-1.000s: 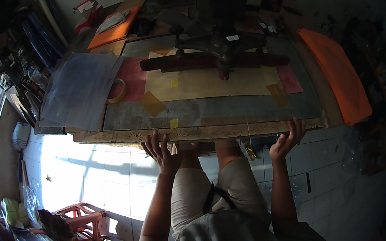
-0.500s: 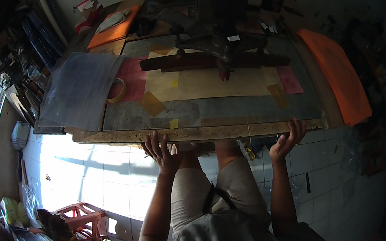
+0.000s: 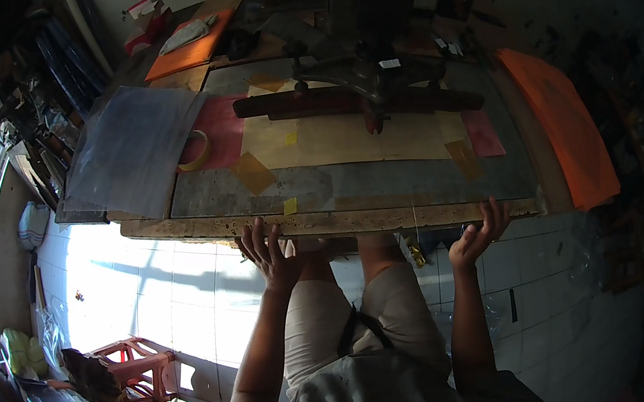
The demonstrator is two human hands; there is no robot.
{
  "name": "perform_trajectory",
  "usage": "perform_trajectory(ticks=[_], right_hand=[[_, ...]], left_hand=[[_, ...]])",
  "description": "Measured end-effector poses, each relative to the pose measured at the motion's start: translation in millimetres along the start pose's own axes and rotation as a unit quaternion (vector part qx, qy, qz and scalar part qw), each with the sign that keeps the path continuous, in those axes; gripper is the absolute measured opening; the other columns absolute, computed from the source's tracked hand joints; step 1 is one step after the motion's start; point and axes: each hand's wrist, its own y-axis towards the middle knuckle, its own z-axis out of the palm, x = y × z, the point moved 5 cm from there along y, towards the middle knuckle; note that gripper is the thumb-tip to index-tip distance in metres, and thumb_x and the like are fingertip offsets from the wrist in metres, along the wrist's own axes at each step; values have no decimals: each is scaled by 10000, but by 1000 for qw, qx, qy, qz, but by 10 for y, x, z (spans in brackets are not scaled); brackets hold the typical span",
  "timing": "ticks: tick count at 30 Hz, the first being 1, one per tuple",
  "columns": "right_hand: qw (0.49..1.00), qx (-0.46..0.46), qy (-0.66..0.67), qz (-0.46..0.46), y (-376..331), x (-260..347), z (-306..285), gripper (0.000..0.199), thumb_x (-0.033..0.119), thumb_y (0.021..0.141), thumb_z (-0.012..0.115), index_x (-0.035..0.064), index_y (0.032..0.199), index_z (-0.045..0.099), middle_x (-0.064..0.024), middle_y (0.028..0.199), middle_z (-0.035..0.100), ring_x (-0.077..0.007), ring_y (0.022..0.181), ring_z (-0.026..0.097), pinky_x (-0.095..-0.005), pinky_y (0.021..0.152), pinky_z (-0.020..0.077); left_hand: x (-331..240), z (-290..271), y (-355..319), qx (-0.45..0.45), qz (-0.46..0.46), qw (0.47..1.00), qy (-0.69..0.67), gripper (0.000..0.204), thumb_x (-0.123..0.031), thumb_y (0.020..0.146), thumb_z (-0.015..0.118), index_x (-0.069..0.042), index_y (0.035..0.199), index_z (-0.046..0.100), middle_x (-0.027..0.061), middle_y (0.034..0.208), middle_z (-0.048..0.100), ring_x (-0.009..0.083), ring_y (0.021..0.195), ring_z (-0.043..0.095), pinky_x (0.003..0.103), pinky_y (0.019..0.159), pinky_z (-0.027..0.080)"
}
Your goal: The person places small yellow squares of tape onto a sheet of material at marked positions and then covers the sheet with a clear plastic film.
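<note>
Both my hands rest against the worn wooden front edge (image 3: 357,221) of a worktable. My left hand (image 3: 271,258) has its fingers stretched out and apart, their tips over the edge. Farther right, my right hand (image 3: 483,234) touches the same edge with its fingers extended; neither hand holds a loose thing. Beyond them lies a grey board (image 3: 384,180) with a cream sheet (image 3: 330,141) and pink sheets (image 3: 219,129) taped on it. A dark metal arm with a long bar (image 3: 358,103) spans the sheet. Yellow tape (image 3: 290,206) sticks near the board's front.
Clear plastic sheets (image 3: 133,153) overhang the table's left side, beside a tape roll (image 3: 195,151). A stack of orange sheets (image 3: 564,124) lies at the right. More orange sheets (image 3: 192,47) carry a grey cloth (image 3: 190,34). A red plastic stool (image 3: 145,371) stands lower left on the tiled floor.
</note>
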Motion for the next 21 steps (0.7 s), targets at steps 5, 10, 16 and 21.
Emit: perform_trajectory(ticks=[5, 10, 16, 21], right_hand=[[1000, 2, 7, 2, 0, -6, 8, 531, 435, 1176, 239, 84, 1474, 503, -168, 1512, 559, -437, 1496, 423, -667, 1225, 241], [1000, 2, 6, 4, -11, -20, 11, 529, 435, 1174, 251, 79, 1472, 506, -172, 1508, 560, -437, 1493, 425, -668, 1224, 246], [1000, -2, 14, 3, -19, -24, 23, 532, 438, 1175, 250, 76, 1472, 502, -172, 1510, 556, -442, 1484, 430, -669, 1220, 251], [1000, -6, 12, 3, -29, -40, 36, 535, 445, 1174, 248, 79, 1475, 498, -173, 1513, 551, -441, 1486, 422, -669, 1220, 249]], left_hand=[[6, 8, -7, -2, -1, 1000, -1, 738, -260, 826, 785, -77, 1465, 464, 270, 1592, 420, 535, 1515, 335, 749, 1214, 243], [6, 7, -9, 1, -2, 1000, 0, 738, -272, 830, 789, -80, 1464, 464, 265, 1592, 421, 530, 1516, 336, 742, 1220, 240], [11, 6, -13, -4, -1, 1000, -3, 717, -283, 836, 790, -79, 1449, 479, 264, 1590, 421, 522, 1518, 336, 733, 1224, 241], [12, 17, -20, -1, -4, 1000, 5, 710, -292, 838, 786, -81, 1445, 482, 261, 1588, 425, 516, 1519, 338, 733, 1220, 247]])
